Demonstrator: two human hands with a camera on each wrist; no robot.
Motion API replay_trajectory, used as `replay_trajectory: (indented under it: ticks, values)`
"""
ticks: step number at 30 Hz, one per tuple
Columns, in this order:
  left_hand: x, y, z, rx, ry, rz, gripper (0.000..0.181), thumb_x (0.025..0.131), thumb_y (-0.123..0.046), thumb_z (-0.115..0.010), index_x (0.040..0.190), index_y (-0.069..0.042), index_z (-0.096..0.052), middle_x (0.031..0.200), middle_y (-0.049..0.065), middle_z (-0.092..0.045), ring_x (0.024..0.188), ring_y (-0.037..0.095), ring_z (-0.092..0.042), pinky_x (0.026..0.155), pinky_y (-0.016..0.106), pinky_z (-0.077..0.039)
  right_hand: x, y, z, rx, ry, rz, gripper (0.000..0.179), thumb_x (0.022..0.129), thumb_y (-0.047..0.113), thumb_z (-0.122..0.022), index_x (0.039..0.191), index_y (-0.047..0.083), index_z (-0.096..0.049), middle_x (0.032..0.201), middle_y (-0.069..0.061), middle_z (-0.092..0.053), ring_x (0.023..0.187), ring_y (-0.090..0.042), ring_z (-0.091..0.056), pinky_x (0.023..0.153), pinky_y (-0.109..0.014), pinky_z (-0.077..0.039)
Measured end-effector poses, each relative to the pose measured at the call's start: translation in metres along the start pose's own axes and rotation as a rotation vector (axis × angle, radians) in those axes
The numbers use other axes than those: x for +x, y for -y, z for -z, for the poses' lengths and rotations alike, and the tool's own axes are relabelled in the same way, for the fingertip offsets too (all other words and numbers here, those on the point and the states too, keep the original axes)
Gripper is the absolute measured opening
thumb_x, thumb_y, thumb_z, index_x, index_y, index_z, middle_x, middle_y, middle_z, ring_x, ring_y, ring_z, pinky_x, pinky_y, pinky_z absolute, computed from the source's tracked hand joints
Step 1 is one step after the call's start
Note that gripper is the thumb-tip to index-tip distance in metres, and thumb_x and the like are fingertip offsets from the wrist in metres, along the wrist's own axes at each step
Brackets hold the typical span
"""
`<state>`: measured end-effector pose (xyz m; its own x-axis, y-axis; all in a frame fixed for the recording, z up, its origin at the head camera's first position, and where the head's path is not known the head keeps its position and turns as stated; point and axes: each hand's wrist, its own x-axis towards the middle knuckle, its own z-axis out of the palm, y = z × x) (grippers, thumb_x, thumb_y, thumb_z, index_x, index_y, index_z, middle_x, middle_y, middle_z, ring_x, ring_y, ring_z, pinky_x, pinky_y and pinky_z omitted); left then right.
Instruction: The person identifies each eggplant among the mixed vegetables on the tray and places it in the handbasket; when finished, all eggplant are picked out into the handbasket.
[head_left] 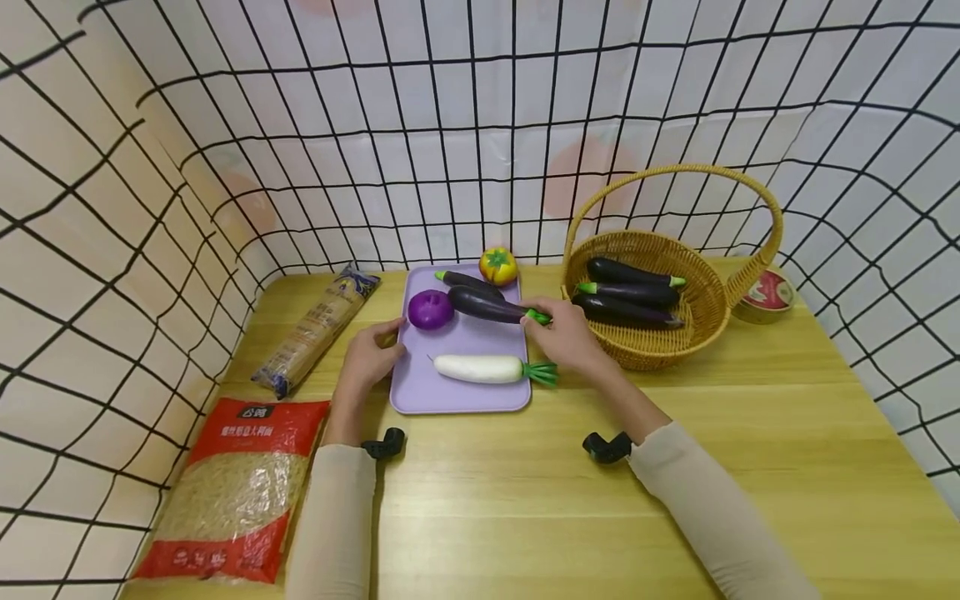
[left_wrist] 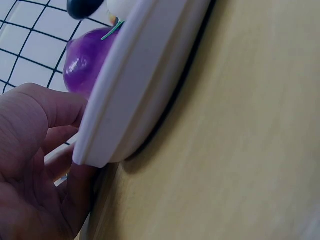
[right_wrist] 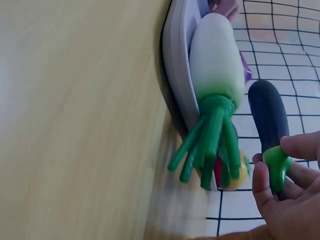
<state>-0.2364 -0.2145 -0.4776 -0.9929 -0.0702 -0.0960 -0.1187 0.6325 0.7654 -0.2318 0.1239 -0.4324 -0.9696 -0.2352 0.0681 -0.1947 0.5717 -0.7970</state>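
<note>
My right hand pinches an eggplant by its green stem end, seen close up in the right wrist view. That eggplant is over the lilac tray. At the tray's left edge, my left hand grips the rim, thumb on top and fingers beneath in the left wrist view. On the tray are a second, smaller eggplant, partly covered, a round purple vegetable, a white radish whose green leaves overhang the right edge, and a yellow-red tomato at the back corner.
Right of the tray stands a wicker basket with a tall handle, holding several eggplants. A round tin is behind it. Packed noodles and a red pasta bag lie at left. A wire grid encloses the table.
</note>
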Motion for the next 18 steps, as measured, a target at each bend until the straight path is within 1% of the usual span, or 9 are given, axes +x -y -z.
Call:
replay_trajectory:
  ticks: [2, 5, 8, 10, 11, 14, 15, 17, 18]
  values:
    - [0.000, 0.001, 0.000, -0.006, -0.001, -0.004, 0.057, 0.089, -0.017, -0.066, 0.145, -0.022, -0.061, 0.156, 0.014, -0.051, 0.148, 0.035, -0.042, 0.122, 0.050, -0.035, -0.005, -0.002, 0.005, 0.000, 0.008, 0.010, 0.036, 0.104, 0.024, -0.060, 0.137, 0.013, -0.065, 0.118, -0.008, -0.072, 0.067, -0.019, -0.052, 0.063, -0.030, -0.046]
    - [-0.001, 0.002, 0.000, -0.006, 0.000, -0.008, 0.058, 0.088, -0.017, -0.067, 0.146, -0.022, -0.060, 0.156, 0.014, -0.052, 0.148, 0.035, -0.042, 0.123, 0.050, -0.034, -0.013, -0.004, 0.015, -0.008, 0.018, 0.018, 0.034, 0.104, 0.024, -0.061, 0.136, 0.014, -0.066, 0.110, -0.008, -0.070, 0.071, -0.017, -0.052, 0.065, -0.029, -0.045]
    - [-0.001, 0.004, 0.000, 0.001, 0.003, -0.003, 0.058, 0.088, -0.017, -0.066, 0.146, -0.022, -0.060, 0.156, 0.014, -0.052, 0.149, 0.035, -0.041, 0.124, 0.051, -0.032, -0.020, -0.008, 0.026, -0.027, 0.020, 0.037, 0.033, 0.104, 0.025, -0.061, 0.136, 0.016, -0.067, 0.105, -0.010, -0.067, 0.071, -0.019, -0.050, 0.064, -0.030, -0.042]
    - [-0.001, 0.004, 0.000, 0.003, 0.004, 0.000, 0.058, 0.088, -0.018, -0.066, 0.146, -0.023, -0.060, 0.156, 0.013, -0.051, 0.150, 0.035, -0.040, 0.124, 0.051, -0.032, -0.025, -0.011, 0.035, -0.053, 0.014, 0.059, 0.034, 0.104, 0.026, -0.061, 0.136, 0.017, -0.066, 0.108, -0.009, -0.067, 0.074, -0.019, -0.052, 0.066, -0.030, -0.043]
    - [0.000, 0.003, 0.000, 0.005, 0.004, -0.003, 0.058, 0.089, -0.018, -0.066, 0.146, -0.023, -0.060, 0.157, 0.013, -0.051, 0.150, 0.035, -0.040, 0.124, 0.051, -0.032, -0.028, -0.012, 0.040, -0.065, 0.009, 0.071, 0.034, 0.104, 0.027, -0.061, 0.136, 0.018, -0.066, 0.106, -0.010, -0.067, 0.073, -0.020, -0.052, 0.064, -0.030, -0.043]
    - [0.000, 0.002, 0.000, -0.003, 0.000, -0.005, 0.057, 0.089, -0.018, -0.065, 0.146, -0.023, -0.060, 0.157, 0.014, -0.051, 0.149, 0.036, -0.040, 0.124, 0.051, -0.032, -0.035, -0.017, 0.056, -0.101, -0.010, 0.103, 0.035, 0.105, 0.030, -0.060, 0.138, 0.018, -0.065, 0.109, -0.012, -0.069, 0.069, -0.020, -0.054, 0.061, -0.030, -0.044]
    - [0.000, 0.002, 0.000, -0.005, -0.002, -0.007, 0.057, 0.089, -0.018, -0.065, 0.146, -0.022, -0.060, 0.157, 0.014, -0.051, 0.149, 0.036, -0.040, 0.124, 0.051, -0.032, -0.038, -0.019, 0.062, -0.112, -0.016, 0.105, 0.036, 0.105, 0.030, -0.059, 0.139, 0.019, -0.064, 0.112, -0.012, -0.070, 0.070, -0.020, -0.055, 0.060, -0.031, -0.044]
    - [0.000, 0.002, -0.001, -0.004, -0.003, -0.007, 0.057, 0.089, -0.017, -0.066, 0.145, -0.022, -0.061, 0.156, 0.014, -0.052, 0.149, 0.036, -0.040, 0.124, 0.051, -0.032, -0.043, -0.025, 0.075, -0.134, -0.034, 0.098, 0.038, 0.106, 0.032, -0.058, 0.141, 0.018, -0.063, 0.111, -0.015, -0.070, 0.067, -0.021, -0.054, 0.057, -0.031, -0.043]
    - [0.000, 0.002, -0.002, -0.005, -0.002, -0.004, 0.057, 0.089, -0.018, -0.066, 0.145, -0.022, -0.061, 0.156, 0.014, -0.052, 0.149, 0.036, -0.040, 0.124, 0.051, -0.032, -0.045, -0.029, 0.082, -0.140, -0.039, 0.090, 0.039, 0.106, 0.033, -0.057, 0.142, 0.018, -0.062, 0.113, -0.015, -0.070, 0.067, -0.021, -0.054, 0.056, -0.031, -0.043]
